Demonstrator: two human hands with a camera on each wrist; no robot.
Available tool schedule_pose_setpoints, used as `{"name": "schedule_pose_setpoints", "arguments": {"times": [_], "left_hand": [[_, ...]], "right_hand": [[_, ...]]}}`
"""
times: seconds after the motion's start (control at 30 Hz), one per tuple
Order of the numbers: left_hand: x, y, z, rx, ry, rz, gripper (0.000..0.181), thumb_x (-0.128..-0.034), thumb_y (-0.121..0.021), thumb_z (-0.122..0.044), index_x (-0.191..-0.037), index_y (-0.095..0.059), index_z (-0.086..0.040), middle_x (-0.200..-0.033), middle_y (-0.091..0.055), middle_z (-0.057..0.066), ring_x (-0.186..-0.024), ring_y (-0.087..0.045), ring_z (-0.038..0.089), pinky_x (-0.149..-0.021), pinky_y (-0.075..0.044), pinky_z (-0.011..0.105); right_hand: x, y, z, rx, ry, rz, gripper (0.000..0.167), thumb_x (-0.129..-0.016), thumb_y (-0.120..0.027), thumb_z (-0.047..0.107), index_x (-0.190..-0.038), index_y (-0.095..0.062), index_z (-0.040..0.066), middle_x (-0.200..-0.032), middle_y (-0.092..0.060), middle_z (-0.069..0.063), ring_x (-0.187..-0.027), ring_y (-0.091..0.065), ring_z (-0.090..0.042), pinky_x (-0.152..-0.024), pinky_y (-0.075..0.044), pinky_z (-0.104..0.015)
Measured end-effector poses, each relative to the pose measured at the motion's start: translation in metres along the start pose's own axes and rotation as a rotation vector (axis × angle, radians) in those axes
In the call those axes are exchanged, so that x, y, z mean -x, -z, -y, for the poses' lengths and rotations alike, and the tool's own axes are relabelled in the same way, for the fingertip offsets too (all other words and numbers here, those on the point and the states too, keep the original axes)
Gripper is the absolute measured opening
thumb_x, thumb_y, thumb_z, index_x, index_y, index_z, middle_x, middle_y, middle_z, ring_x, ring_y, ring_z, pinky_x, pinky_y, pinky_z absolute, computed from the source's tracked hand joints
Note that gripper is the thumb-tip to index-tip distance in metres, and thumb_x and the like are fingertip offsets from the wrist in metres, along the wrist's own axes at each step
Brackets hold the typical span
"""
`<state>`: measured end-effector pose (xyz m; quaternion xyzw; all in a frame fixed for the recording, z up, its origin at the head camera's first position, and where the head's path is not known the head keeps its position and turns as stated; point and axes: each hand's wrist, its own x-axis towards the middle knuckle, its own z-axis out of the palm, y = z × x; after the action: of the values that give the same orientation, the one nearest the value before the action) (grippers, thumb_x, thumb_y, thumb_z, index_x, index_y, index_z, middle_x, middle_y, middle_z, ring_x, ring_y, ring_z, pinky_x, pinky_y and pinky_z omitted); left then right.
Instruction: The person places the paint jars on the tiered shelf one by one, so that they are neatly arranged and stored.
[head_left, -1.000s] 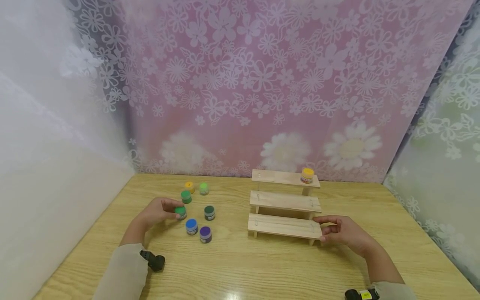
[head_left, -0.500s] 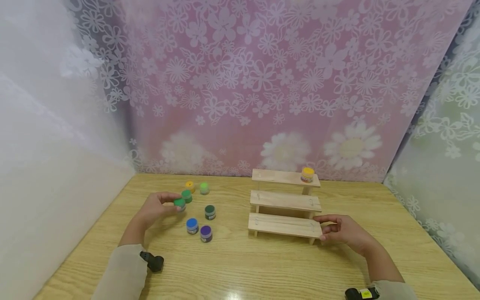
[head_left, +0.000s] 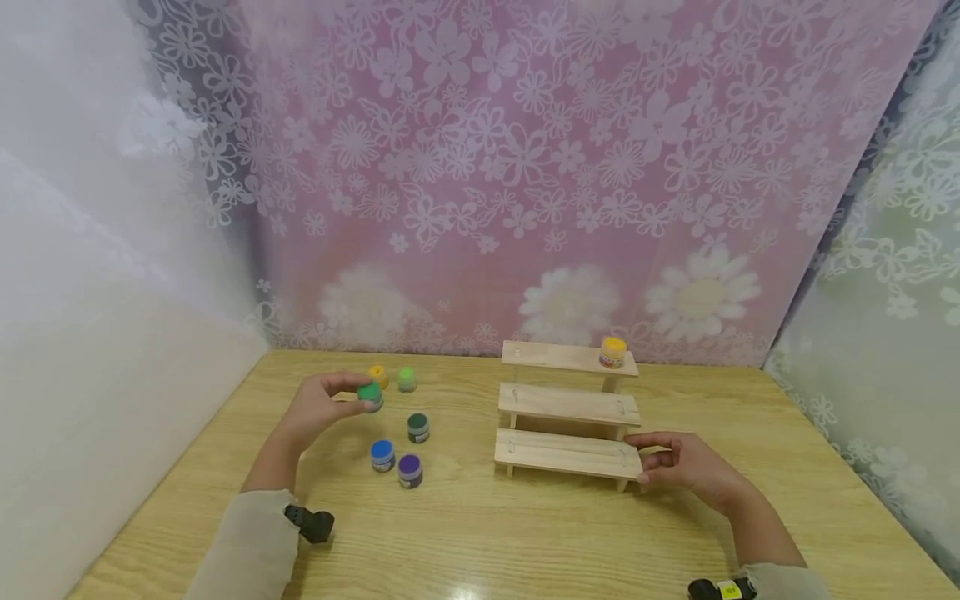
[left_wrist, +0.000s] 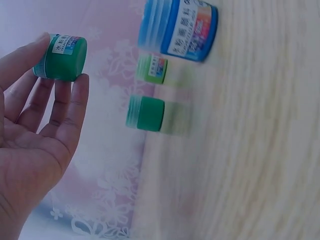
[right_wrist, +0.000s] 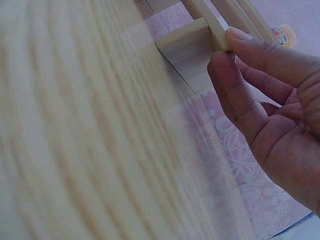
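1. The left hand (head_left: 315, 412) grasps a green jar (head_left: 370, 397) between its thumb and fingertips, the jar raised off the wooden table (head_left: 540, 533), roughly upright, over the part towards the far left corner.
2. In the left wrist view, a second green jar (left_wrist: 145, 113) stands upright on the table, apart from the held one; in the head view it is hidden.
3. Just beyond the held jar, a yellow jar (head_left: 378, 376) stands partly covered, near the table's far edge. Beside it, on the side away from the left edge, stands a light green jar (head_left: 407, 381).
4. Nearer the front edge, a dark green jar (head_left: 417, 427) stands by itself. In front of that, a blue jar (head_left: 382, 456) and a purple jar (head_left: 409, 472) stand close together, the purple one slightly closer to the front edge.
5. The right hand (head_left: 688, 471) grips the right end of the bottom step (head_left: 566, 452) with thumb and fingers.
6. That step belongs to a wooden shelf (head_left: 568, 405) of three rising tiers, which stands on the table between its middle and its right edge, the highest tier towards the far edge.
7. An orange-yellow jar (head_left: 612, 353) stands upright near the right end of the top step (head_left: 551, 355).
8. A pink flowered curtain (head_left: 480, 183) hangs behind the table's far edge.
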<state>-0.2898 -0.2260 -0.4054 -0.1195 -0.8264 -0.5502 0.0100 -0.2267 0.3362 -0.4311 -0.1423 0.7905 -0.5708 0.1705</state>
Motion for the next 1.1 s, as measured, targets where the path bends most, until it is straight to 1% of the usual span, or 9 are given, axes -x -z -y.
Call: {"name": "schedule_pose_setpoints", "arguments": {"times": [0.1,0.2,0.3,0.43,0.53,0.63,0.77,0.93,1.1], "left_hand": [[-0.001,-0.003,-0.007,0.006,-0.024,0.005,0.043,-0.0838,-0.08,-0.022,-0.123,-0.068,-0.006,-0.131,-0.059,0.012,-0.118,-0.051,0.03,-0.095,-0.05,0.045],[-0.003,-0.006,-0.014,0.021,-0.043,0.016,0.043,-0.084,-0.08,-0.021,-0.123,-0.068,-0.006,-0.13,-0.059,0.012,-0.116,-0.052,0.029,-0.095,-0.051,0.044],[-0.004,-0.011,-0.022,0.032,-0.05,0.023,0.042,-0.0827,-0.081,-0.02,-0.12,-0.069,-0.005,-0.13,-0.059,0.011,-0.114,-0.052,0.032,-0.093,-0.051,0.043],[-0.006,-0.016,-0.028,0.025,-0.06,0.028,0.04,-0.0832,-0.08,-0.018,-0.119,-0.07,-0.004,-0.127,-0.06,0.012,-0.112,-0.053,0.036,-0.089,-0.053,0.041],[-0.007,-0.02,-0.033,0.026,-0.069,0.04,0.04,-0.0833,-0.08,-0.019,-0.119,-0.069,-0.005,-0.126,-0.06,0.012,-0.111,-0.054,0.033,-0.089,-0.053,0.043],[-0.007,-0.024,-0.039,0.02,-0.08,0.052,0.041,-0.082,-0.081,-0.024,-0.118,-0.071,-0.008,-0.127,-0.06,0.01,-0.111,-0.054,0.029,-0.094,-0.05,0.046],[-0.01,-0.03,-0.045,0.009,-0.107,0.05,0.041,-0.0784,-0.084,-0.031,-0.113,-0.074,-0.012,-0.126,-0.061,0.005,-0.111,-0.053,0.029,-0.097,-0.047,0.049],[-0.013,-0.037,-0.052,0.004,-0.134,0.06,0.041,-0.0763,-0.085,-0.033,-0.11,-0.075,-0.013,-0.123,-0.063,0.003,-0.108,-0.055,0.027,-0.093,-0.05,0.046],[-0.015,-0.044,-0.058,0.006,-0.154,0.09,0.04,-0.0768,-0.085,-0.032,-0.111,-0.074,-0.014,-0.126,-0.062,0.005,-0.109,-0.056,0.024,-0.091,-0.052,0.044]], "right_hand": [[0.001,0.0,0.001,-0.009,0.005,0.003,0.063,-0.087,-0.074,0.008,-0.139,-0.045,-0.01,-0.118,-0.05,-0.021,-0.088,-0.06,-0.019,-0.077,-0.057,-0.039],[0.001,-0.001,0.001,-0.02,0.0,0.0,0.063,-0.087,-0.074,0.008,-0.139,-0.045,-0.01,-0.116,-0.051,-0.021,-0.088,-0.06,-0.019,-0.077,-0.057,-0.039],[0.0,-0.001,0.001,-0.022,-0.002,0.0,0.063,-0.087,-0.074,0.008,-0.14,-0.045,-0.009,-0.12,-0.05,-0.021,-0.089,-0.061,-0.02,-0.077,-0.057,-0.039],[-0.001,-0.001,0.0,-0.016,0.001,-0.002,0.062,-0.087,-0.074,0.009,-0.139,-0.046,-0.009,-0.127,-0.047,-0.024,-0.09,-0.061,-0.021,-0.077,-0.057,-0.039],[-0.001,-0.001,-0.001,-0.016,-0.001,-0.002,0.063,-0.086,-0.075,0.009,-0.139,-0.046,-0.009,-0.13,-0.044,-0.026,-0.09,-0.061,-0.021,-0.077,-0.057,-0.038],[-0.001,-0.001,-0.002,-0.016,0.0,0.0,0.064,-0.086,-0.075,0.008,-0.139,-0.046,-0.009,-0.131,-0.045,-0.025,-0.09,-0.062,-0.02,-0.076,-0.058,-0.038],[-0.001,-0.001,-0.001,-0.005,0.013,-0.002,0.063,-0.086,-0.075,0.008,-0.139,-0.046,-0.009,-0.126,-0.048,-0.024,-0.089,-0.06,-0.019,-0.076,-0.058,-0.038],[0.0,0.0,0.001,0.011,0.019,-0.01,0.062,-0.086,-0.075,0.008,-0.139,-0.047,-0.009,-0.126,-0.045,-0.025,-0.089,-0.059,-0.019,-0.076,-0.057,-0.038],[0.0,-0.001,-0.001,0.005,0.0,-0.016,0.063,-0.085,-0.076,0.01,-0.139,-0.047,-0.008,-0.131,-0.045,-0.026,-0.091,-0.061,-0.02,-0.077,-0.057,-0.038]]}}
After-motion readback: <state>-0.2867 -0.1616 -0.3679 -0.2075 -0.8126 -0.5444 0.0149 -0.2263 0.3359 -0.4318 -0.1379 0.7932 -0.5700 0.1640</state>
